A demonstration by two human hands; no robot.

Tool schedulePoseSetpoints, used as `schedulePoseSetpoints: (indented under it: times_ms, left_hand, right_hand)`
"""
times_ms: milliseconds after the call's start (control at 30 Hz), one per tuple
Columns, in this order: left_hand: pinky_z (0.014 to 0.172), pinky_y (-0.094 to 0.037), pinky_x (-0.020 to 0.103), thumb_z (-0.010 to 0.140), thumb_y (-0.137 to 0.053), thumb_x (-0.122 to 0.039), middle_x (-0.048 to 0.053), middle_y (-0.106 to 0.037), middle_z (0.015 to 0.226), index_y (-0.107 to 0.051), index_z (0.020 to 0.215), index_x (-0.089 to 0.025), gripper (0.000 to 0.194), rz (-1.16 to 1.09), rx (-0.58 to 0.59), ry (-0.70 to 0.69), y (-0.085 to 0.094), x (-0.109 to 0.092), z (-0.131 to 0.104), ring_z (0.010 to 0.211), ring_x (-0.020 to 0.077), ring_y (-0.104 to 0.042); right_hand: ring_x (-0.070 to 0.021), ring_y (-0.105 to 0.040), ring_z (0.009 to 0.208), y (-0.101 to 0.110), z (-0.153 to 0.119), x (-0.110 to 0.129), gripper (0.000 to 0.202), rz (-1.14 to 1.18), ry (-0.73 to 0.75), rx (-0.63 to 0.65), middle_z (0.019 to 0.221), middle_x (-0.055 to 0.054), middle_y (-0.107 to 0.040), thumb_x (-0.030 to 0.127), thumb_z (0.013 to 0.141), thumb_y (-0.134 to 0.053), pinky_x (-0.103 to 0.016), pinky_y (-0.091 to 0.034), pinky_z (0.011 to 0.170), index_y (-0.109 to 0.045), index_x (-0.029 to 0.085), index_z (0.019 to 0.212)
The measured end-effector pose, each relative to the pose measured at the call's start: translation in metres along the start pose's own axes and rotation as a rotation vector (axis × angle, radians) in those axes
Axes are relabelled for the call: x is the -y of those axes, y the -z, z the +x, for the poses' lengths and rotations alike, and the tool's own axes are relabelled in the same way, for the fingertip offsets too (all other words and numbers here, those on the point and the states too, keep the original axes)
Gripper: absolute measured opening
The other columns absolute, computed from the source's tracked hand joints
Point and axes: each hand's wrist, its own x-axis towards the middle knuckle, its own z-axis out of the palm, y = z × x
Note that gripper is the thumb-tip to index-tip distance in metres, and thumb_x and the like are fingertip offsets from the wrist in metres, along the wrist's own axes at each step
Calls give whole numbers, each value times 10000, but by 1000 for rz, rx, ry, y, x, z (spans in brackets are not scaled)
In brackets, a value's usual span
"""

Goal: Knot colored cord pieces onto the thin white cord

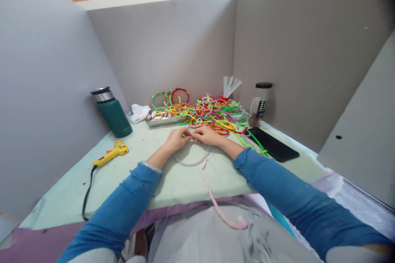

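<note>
My left hand (179, 138) and my right hand (206, 135) meet over the middle of the table, with fingertips pinched close together. Between them they hold a thin grey wire hoop (191, 165), whose lower curve shows below the hands. Small pale bits at the fingertips are too fine to make out. A fuzzy pale pink strip (211, 193) like a pipe cleaner starts just below the hoop and trails over the table's front edge onto the lap. Just beyond my right hand lies a tangled heap of coloured pipe cleaners (212, 111).
Left are a yellow glue gun (111, 154) with black cord and a green bottle (114, 115). A metal tray (166, 122) of shell-like pieces and wrapped coloured rings (180, 89) stand behind. Right are a black phone (274, 146) and clear jar (261, 102). Grey panels (166, 45) enclose the table.
</note>
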Motion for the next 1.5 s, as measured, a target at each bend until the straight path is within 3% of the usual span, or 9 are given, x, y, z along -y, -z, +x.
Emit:
schedulePoseSetpoints:
  times_ms: [800,1033,1267,1500]
  left_hand:
    - [597,-409,207,767,-519,-245,16,-652,642,-689,805,-154,196,-27,13,-16,2,-4,-1,647,133,-583]
    - [613,-434,211,746,-558,-244,25,-674,749,-648,839,-151,160,-66,-36,4,-1,-2,0,637,117,-585]
    - [610,-437,218,736,-579,-294,24,-667,724,-645,814,-152,175,-64,-44,39,0,-2,0,644,126,-582]
    - [632,-425,213,738,-576,-287,23,-673,723,-668,778,-143,175,-78,-49,-18,1,0,1,660,121,-573]
  right_hand:
    - [-79,-455,512,-1,1,-1,334,47,-28,-20,529,10,-547,362,819,-457,-192,-316,515,-620,121,654]
    - [-81,-461,508,-1,1,-1,334,51,-40,-23,539,5,-556,367,817,-457,-190,-315,499,-635,115,690]
    - [-82,-473,510,-1,2,-2,346,34,-22,-26,544,-1,-566,375,825,-454,-187,-308,490,-628,112,683]
    - [-82,-464,504,0,1,-1,357,43,-14,-18,540,-1,-565,380,829,-451,-195,-318,502,-622,112,668]
